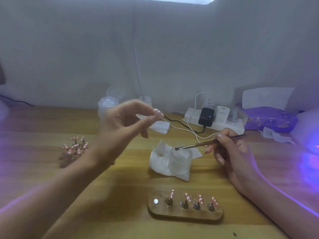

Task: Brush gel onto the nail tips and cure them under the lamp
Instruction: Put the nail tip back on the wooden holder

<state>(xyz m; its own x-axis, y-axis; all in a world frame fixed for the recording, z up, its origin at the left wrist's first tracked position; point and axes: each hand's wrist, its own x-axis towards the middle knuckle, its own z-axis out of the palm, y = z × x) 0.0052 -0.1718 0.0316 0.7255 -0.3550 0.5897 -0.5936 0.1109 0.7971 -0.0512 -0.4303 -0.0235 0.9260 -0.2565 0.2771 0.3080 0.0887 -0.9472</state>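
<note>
My left hand [120,125] is raised over the table and pinches a small pink nail tip [158,112] between thumb and forefinger; it is blurred. A thin brush [207,143] is gripped by my right hand [231,149], its bristles just above the open frosted gel jar [181,158]. The jar stands on a crumpled white tissue [160,163]. Near the front edge lies a wooden holder [184,215] with several pink dotted nail tips [187,197] on metal stands; its leftmost magnet [155,201] is bare. The curing lamp [310,133] glows violet at the right edge.
A cluster of pink nail tips on stands [76,147] sits at the left. Behind are a white bottle [107,105], a stack of pads [159,125], a power strip [215,120] with plugs and cables, and a purple tissue pack [271,120].
</note>
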